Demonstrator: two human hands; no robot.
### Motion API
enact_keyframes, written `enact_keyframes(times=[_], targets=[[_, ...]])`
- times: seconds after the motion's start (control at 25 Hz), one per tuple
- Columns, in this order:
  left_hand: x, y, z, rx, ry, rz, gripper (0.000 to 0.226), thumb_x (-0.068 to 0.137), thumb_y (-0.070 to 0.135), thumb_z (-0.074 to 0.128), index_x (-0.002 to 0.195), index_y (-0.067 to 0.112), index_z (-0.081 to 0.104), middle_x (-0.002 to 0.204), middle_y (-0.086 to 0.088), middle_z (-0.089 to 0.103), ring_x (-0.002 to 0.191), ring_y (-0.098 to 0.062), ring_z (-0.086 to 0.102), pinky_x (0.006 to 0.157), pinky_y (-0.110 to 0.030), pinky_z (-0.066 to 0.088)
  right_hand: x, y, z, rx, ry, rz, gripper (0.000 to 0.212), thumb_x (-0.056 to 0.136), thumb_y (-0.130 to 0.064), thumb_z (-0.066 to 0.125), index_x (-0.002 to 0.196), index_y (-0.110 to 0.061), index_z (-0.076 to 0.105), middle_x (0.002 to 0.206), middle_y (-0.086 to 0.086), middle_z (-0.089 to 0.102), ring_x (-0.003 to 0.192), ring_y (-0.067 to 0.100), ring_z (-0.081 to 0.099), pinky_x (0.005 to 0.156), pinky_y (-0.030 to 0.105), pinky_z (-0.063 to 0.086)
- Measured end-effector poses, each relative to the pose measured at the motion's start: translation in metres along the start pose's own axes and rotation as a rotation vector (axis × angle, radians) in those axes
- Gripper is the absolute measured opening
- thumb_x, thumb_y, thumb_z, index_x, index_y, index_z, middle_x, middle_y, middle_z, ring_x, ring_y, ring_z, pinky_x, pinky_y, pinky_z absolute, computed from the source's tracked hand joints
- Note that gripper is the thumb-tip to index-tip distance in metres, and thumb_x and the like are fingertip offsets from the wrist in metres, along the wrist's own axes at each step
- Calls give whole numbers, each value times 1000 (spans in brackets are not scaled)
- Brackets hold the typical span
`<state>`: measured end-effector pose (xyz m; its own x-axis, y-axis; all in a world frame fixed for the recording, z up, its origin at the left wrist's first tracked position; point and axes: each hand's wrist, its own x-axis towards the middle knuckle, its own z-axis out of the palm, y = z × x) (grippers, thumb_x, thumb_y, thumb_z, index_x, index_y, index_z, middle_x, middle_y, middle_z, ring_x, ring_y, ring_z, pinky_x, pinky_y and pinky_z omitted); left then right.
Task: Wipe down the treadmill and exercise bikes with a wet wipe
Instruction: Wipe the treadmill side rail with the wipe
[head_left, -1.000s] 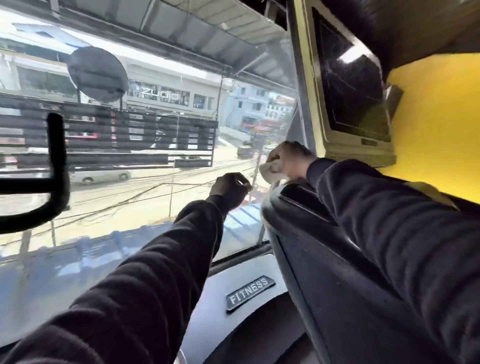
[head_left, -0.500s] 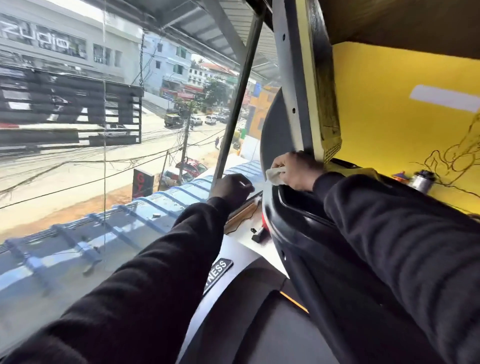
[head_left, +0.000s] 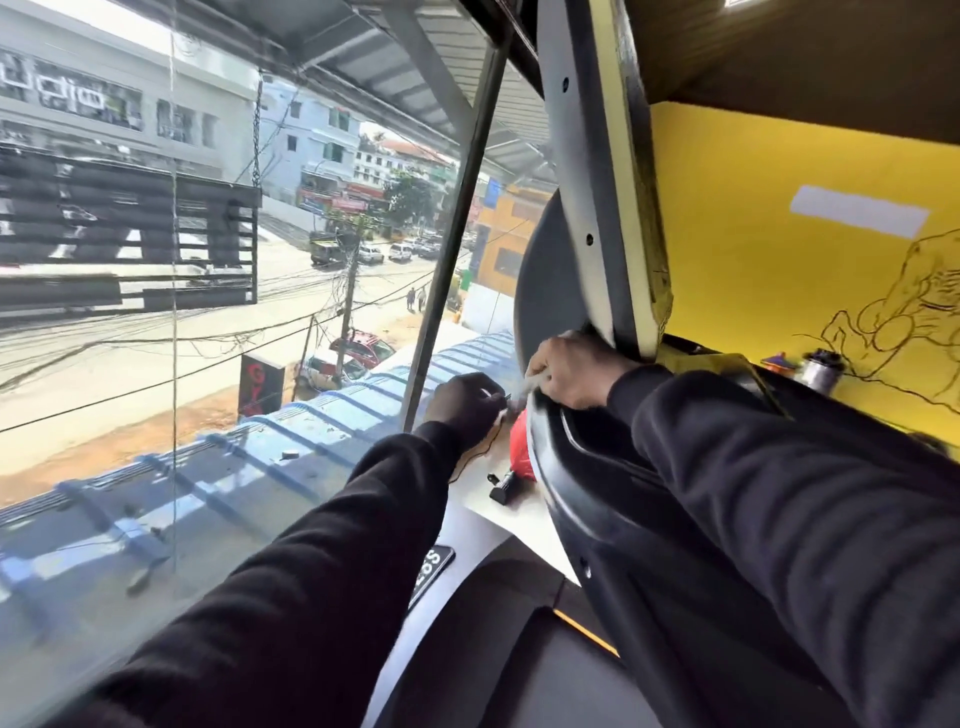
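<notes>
The treadmill console (head_left: 587, 467) is a curved black plastic shell on the right, with a grey upright (head_left: 582, 171) rising above it. My right hand (head_left: 569, 371) grips a white wet wipe (head_left: 532, 383) against the console's far top edge, at the foot of the upright. Only a small strip of the wipe shows under the fingers. My left hand (head_left: 465, 408) is curled into a fist just left of the console, apart from it, over the white motor cover (head_left: 483, 499). Whether it holds something small I cannot tell.
A large window (head_left: 208, 312) fills the left, with a street outside. A red object (head_left: 521, 452) and a small black part (head_left: 503, 488) lie on the motor cover beside the console. A yellow wall (head_left: 779, 291) and bottles (head_left: 821, 366) stand at right. The black belt (head_left: 519, 675) lies below.
My view has swung right and down. My right hand with the wipe slid along the console's top edge toward the upright's foot. My left hand stayed curled beside the console.
</notes>
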<state>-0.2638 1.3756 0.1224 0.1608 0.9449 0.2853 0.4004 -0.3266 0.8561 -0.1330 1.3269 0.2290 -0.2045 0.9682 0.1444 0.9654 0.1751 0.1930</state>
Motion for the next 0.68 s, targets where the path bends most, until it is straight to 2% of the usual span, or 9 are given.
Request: enact_keyframes(times=[0.08, 0.16, 0.28, 0.36, 0.44, 0.48, 0.52, 0.6, 0.68], targets=[[12, -4, 2, -26, -31, 23, 12, 87, 21, 67, 77, 28, 65, 94, -5, 73, 92, -25, 66, 76, -28, 48, -4, 1, 1, -4, -80, -12, 18, 84, -33, 66, 86, -19, 78, 97, -4, 74, 91, 14, 67, 83, 26, 52], [23, -7, 1, -58, -75, 49, 12, 87, 20, 65, 78, 28, 68, 96, -7, 74, 93, -26, 67, 79, -32, 51, 2, 2, 0, 33, -77, 9, 18, 82, -33, 68, 86, -19, 78, 93, -4, 75, 88, 10, 68, 82, 28, 52], [32, -10, 4, -104, -131, 86, 16, 88, 14, 62, 98, 20, 74, 102, -9, 74, 97, -27, 66, 78, -30, 48, 22, 1, 3, 38, -190, 106, 24, 97, -29, 57, 110, -20, 74, 120, -6, 69, 112, 7, 61, 91, 13, 39], [36, -14, 4, -113, -145, 125, 21, 89, 13, 62, 106, 18, 74, 106, -9, 73, 101, -26, 65, 79, -28, 46, 25, -3, 8, 31, -226, 130, 28, 100, -20, 48, 120, -18, 68, 129, -4, 64, 122, 11, 56, 100, 15, 35], [38, -17, 5, -150, -170, 157, 22, 90, 8, 59, 105, 17, 72, 101, -7, 73, 96, -24, 66, 69, -17, 46, 19, -4, 5, 58, -159, 160, 22, 91, -28, 63, 109, -23, 74, 117, -6, 70, 111, 9, 62, 100, 22, 43], [37, -17, 5, -176, -192, 164, 22, 91, 5, 57, 104, 16, 71, 95, -5, 72, 87, -21, 65, 58, -8, 42, 13, -5, 2, 83, -123, 172, 17, 85, -31, 70, 100, -25, 77, 108, -8, 73, 103, 6, 65, 96, 23, 47], [36, -16, 6, -210, -209, 164, 21, 93, 3, 55, 104, 15, 69, 91, -2, 69, 78, -17, 62, 53, -7, 43, 8, -7, 0, 106, -100, 177, 15, 82, -31, 73, 95, -26, 78, 103, -9, 74, 99, 5, 67, 93, 22, 49], [33, -15, 7, -264, -208, 166, 21, 95, 1, 53, 103, 15, 66, 88, -1, 64, 63, -9, 58, 52, -6, 44, 2, -14, 2, 110, -83, 209, 18, 87, -28, 69, 102, -23, 77, 108, -5, 73, 103, 9, 66, 97, 24, 48], [29, -15, 10, -284, -206, 187, 22, 95, 4, 53, 104, 18, 67, 92, -3, 68, 67, -3, 64, 57, -11, 47, -8, -23, 8, 64, -102, 209, 23, 92, -26, 62, 110, -17, 73, 116, 2, 71, 110, 16, 64, 100, 32, 46]])
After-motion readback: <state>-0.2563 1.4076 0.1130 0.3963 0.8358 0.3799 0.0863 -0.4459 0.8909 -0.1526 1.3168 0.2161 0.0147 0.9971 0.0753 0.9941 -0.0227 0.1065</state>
